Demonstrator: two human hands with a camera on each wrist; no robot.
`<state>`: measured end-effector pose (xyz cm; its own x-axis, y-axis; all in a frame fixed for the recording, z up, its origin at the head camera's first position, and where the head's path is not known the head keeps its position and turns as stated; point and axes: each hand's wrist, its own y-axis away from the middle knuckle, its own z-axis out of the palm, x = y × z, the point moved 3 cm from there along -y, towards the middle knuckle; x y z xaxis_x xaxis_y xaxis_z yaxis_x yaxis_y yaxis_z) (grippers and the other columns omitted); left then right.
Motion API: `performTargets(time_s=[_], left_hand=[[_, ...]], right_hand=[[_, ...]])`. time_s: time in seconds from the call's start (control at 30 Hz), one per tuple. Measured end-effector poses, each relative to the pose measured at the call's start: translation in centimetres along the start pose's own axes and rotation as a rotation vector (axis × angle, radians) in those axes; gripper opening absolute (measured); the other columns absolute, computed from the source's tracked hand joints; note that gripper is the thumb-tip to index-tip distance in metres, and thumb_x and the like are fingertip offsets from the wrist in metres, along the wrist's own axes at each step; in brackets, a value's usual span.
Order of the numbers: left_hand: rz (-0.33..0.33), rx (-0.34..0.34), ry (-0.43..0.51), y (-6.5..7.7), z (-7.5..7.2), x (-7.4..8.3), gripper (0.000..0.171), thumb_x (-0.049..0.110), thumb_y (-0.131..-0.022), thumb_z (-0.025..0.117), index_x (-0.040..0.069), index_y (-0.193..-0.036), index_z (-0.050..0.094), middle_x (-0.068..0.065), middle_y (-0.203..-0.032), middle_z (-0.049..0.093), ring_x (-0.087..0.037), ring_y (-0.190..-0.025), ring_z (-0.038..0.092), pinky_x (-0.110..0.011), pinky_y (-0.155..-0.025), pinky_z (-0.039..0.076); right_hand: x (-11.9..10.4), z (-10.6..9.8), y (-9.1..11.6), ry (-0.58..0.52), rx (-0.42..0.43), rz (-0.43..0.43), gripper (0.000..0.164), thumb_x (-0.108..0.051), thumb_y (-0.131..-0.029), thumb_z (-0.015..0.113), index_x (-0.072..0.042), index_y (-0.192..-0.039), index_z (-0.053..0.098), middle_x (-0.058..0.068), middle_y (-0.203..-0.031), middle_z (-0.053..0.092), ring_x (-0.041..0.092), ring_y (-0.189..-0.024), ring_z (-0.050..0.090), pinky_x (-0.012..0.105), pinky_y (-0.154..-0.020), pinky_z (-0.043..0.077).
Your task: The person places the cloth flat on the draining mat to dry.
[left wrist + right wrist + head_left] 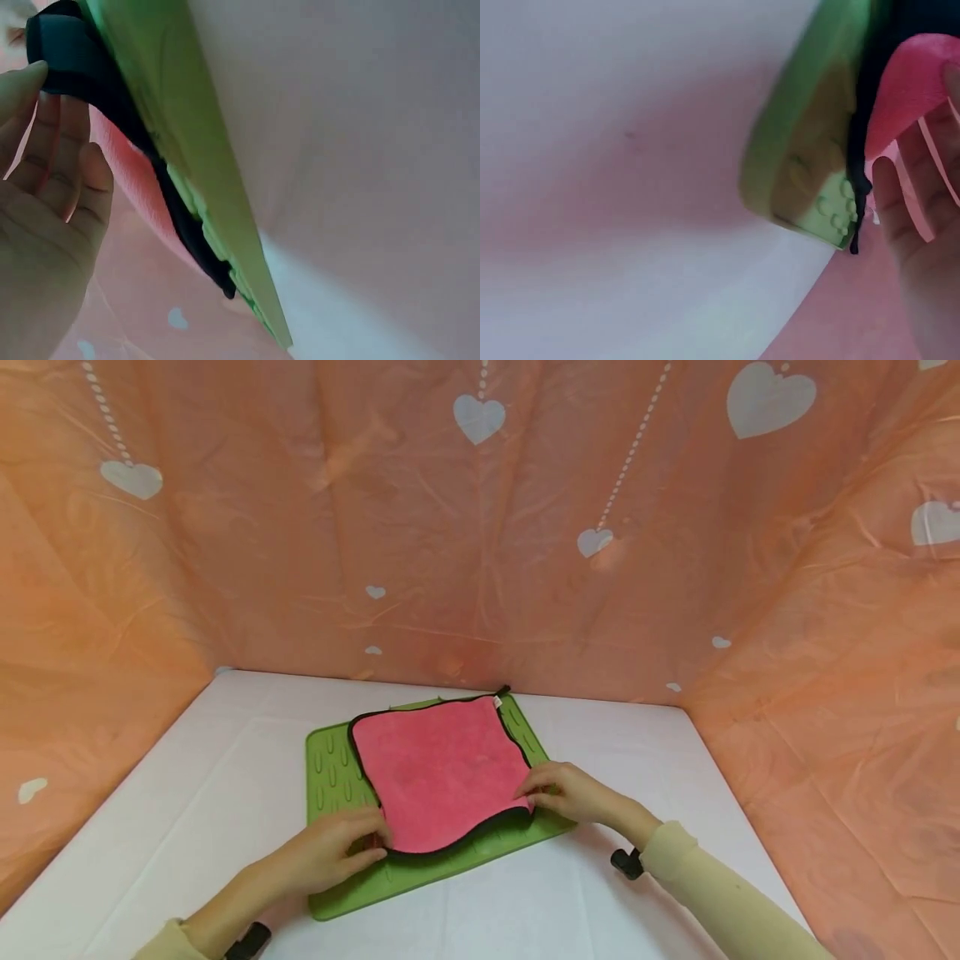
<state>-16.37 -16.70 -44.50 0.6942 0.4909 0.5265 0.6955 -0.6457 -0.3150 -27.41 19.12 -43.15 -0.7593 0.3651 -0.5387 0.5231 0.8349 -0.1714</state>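
Note:
A pink cloth [442, 772] with black edging lies over a green ribbed mat [327, 777]. At the cloth's near left corner, my left hand [337, 852] pinches the edge between thumb and fingers. The left wrist view shows the cloth's dark underside [71, 52] at those fingertips. My right hand [573, 789] pinches the near right corner, where the edge is slightly raised and curled. In the right wrist view, the fingers of the right hand [922, 187] are at the pink side of the cloth [911, 82].
The mat rests on a white-covered table [247, 752]. Orange sheeting with pale hearts [480, 568] encloses the back and both sides. A small tag [497, 702] and a black loop [504, 690] are at the cloth's far right corner.

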Motion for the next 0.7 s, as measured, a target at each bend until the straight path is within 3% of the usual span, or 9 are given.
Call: performTargets(time_s=[0.2, 0.37, 0.47, 0.57, 0.7], left_hand=[[-0.052, -0.084, -0.035, 0.0, 0.8, 0.2, 0.019, 0.012, -0.095, 0.076, 0.027, -0.102, 0.067, 0.017, -0.098, 0.063, 0.001, -0.089, 0.057, -0.025, -0.076, 0.054], [-0.112, -0.091, -0.004, 0.0, 0.8, 0.2, 0.016, 0.015, -0.096, 0.076, 0.027, -0.102, 0.066, 0.02, -0.098, 0.059, 0.001, -0.089, 0.056, -0.024, -0.076, 0.054], [-0.206, -0.051, 0.042, 0.2, 0.5, 0.1, 0.011, 0.018, -0.098, 0.074, 0.025, -0.103, 0.067, 0.019, -0.098, 0.06, 0.001, -0.088, 0.056, -0.025, -0.075, 0.054], [-0.323, 0.026, 0.041, 0.3, -0.1, -0.1, 0.01, 0.019, -0.098, 0.074, 0.02, -0.105, 0.067, 0.015, -0.096, 0.06, 0.0, -0.083, 0.055, -0.025, -0.07, 0.051], [-0.427, 0.069, -0.028, 0.3, -0.6, -0.6, 0.016, 0.018, -0.095, 0.077, 0.014, -0.106, 0.066, 0.008, -0.093, 0.058, -0.003, -0.08, 0.052, -0.024, -0.066, 0.048]], right_hand=[[-0.3, 0.7, 0.0, 0.05, -0.033, -0.017, 0.015, -0.008, -0.097, 0.073, -0.012, -0.11, 0.079, -0.003, -0.107, 0.073, 0.008, -0.099, 0.065, 0.029, -0.087, 0.055], [-0.2, 0.4, 0.4, 0.037, 0.077, 0.017, 0.015, -0.008, -0.094, 0.077, -0.009, -0.109, 0.077, 0.001, -0.106, 0.073, 0.017, -0.097, 0.067, 0.036, -0.084, 0.057], [0.2, 0.1, 1.0, -0.007, 0.181, 0.108, 0.018, -0.005, -0.092, 0.078, -0.004, -0.11, 0.076, 0.006, -0.105, 0.073, 0.02, -0.094, 0.068, 0.034, -0.077, 0.058], [0.7, 0.0, 1.8, -0.049, 0.253, 0.256, 0.02, -0.009, -0.094, 0.077, -0.001, -0.112, 0.074, 0.006, -0.101, 0.073, 0.017, -0.087, 0.068, 0.029, -0.072, 0.056], [1.2, 0.8, 2.6, -0.096, 0.225, 0.43, 0.025, -0.017, -0.098, 0.073, -0.001, -0.117, 0.071, 0.001, -0.095, 0.072, 0.01, -0.082, 0.064, 0.025, -0.07, 0.053]])
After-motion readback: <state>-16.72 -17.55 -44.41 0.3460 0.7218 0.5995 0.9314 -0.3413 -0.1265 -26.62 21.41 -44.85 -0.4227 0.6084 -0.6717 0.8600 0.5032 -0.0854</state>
